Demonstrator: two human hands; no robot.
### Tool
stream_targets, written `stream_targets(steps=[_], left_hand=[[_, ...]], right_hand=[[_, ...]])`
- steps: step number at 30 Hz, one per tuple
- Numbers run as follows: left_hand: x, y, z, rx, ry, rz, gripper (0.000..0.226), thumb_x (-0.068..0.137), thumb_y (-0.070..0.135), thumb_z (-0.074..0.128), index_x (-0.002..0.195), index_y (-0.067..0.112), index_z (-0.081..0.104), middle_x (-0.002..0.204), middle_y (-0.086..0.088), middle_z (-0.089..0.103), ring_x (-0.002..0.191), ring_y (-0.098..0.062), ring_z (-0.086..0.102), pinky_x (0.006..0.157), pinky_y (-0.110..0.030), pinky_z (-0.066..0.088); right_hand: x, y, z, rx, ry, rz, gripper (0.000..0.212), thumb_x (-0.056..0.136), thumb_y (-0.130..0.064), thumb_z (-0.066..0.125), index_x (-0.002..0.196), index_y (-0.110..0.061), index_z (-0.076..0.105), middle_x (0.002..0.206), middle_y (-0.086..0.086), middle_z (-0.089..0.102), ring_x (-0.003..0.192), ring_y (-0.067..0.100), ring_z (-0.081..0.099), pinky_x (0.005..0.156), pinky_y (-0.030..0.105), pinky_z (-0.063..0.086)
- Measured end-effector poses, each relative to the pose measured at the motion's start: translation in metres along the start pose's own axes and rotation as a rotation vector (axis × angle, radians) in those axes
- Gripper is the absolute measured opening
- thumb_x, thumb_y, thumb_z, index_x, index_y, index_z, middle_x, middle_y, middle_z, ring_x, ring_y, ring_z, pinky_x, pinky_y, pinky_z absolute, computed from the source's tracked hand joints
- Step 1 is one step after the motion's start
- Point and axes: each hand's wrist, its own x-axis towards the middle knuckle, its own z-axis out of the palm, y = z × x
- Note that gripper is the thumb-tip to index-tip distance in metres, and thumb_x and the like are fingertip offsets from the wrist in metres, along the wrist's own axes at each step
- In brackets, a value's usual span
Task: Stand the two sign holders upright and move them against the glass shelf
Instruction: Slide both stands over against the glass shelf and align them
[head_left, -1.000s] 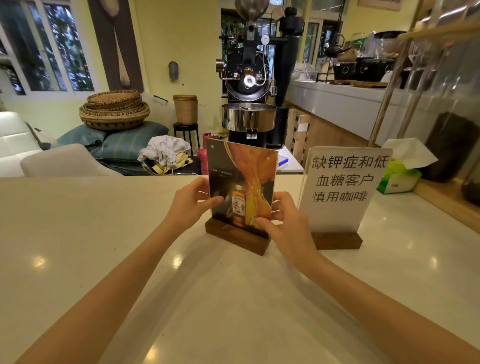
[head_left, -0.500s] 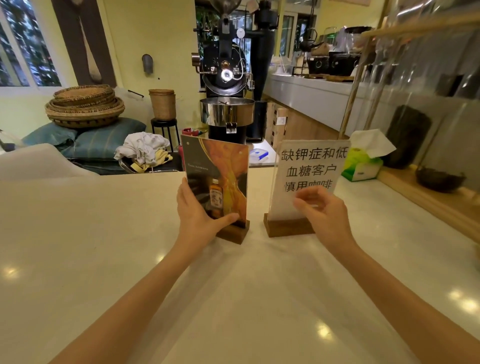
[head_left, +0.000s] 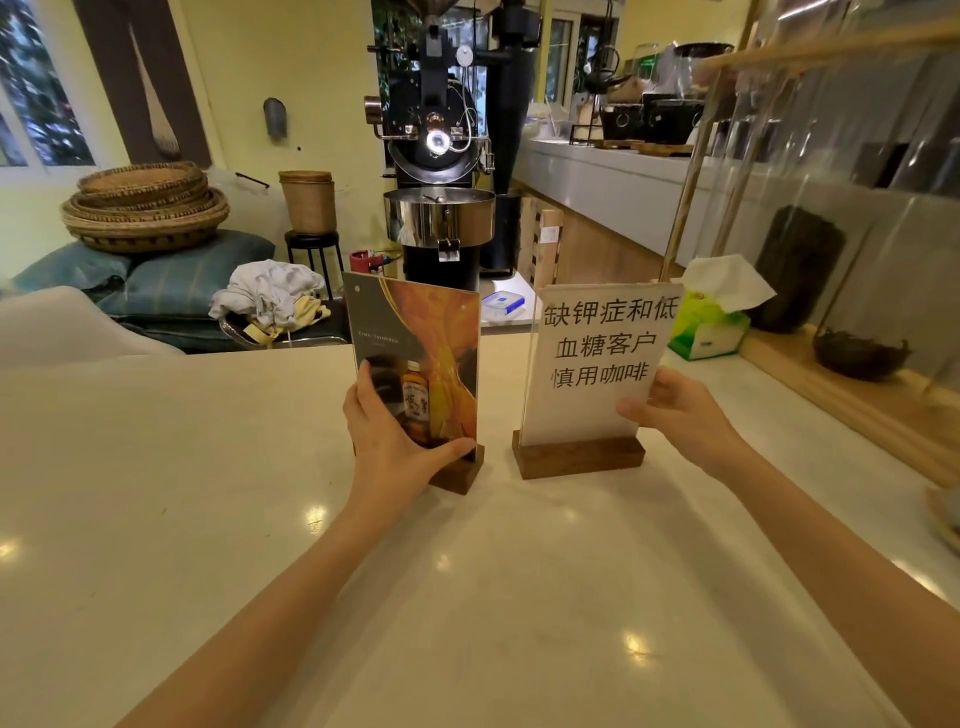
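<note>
Two sign holders stand upright side by side on the pale counter (head_left: 156, 493), each a clear panel in a dark wooden base. The left one, the whisky-advert sign holder (head_left: 431, 343), carries an orange and grey picture of a bottle; my left hand (head_left: 387, 436) grips its lower left edge, thumb across the front. The right one, the white text sign holder (head_left: 587, 364), shows black Chinese characters; my right hand (head_left: 675, 410) pinches its lower right edge. The glass shelf (head_left: 857, 218) with its light wooden frame rises at the far right, apart from both signs.
A green tissue box (head_left: 709, 325) sits by the shelf's near post. Dark dried clumps (head_left: 860, 353) lie behind the glass. A black coffee roaster (head_left: 441, 171) stands beyond the counter's far edge, with stacked baskets (head_left: 145, 208), cushions and a cloth pile to its left.
My right hand left the advert sign, crossed to the text sign and now pinches its lower right edge. My left hand stayed on the advert sign. The view turned right.
</note>
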Motion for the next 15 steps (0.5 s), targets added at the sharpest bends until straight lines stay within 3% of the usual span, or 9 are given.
stream_targets(steps=[4, 15], left_hand=[[0.004, -0.001, 0.004, -0.007, -0.006, 0.015, 0.127, 0.049, 0.028, 0.087, 0.141, 0.019, 0.0, 0.145, -0.011, 0.016, 0.135, -0.02, 0.019, 0.101, -0.023, 0.021], [0.021, 0.017, 0.051, -0.059, -0.079, 0.043, 0.124, 0.05, 0.026, 0.087, 0.14, 0.024, 0.003, 0.144, -0.009, 0.019, 0.133, -0.021, 0.026, 0.099, -0.024, 0.026]], right_hand=[[0.003, 0.001, -0.007, 0.044, -0.063, -0.018, 0.046, 0.08, 0.002, 0.06, 0.124, -0.01, 0.051, 0.117, 0.005, 0.06, 0.109, 0.023, 0.056, 0.087, 0.034, 0.047], [0.008, 0.015, -0.047, -0.025, -0.036, -0.03, 0.046, 0.08, 0.002, 0.06, 0.123, -0.012, 0.053, 0.112, -0.003, 0.059, 0.101, 0.015, 0.056, 0.07, 0.017, 0.048]])
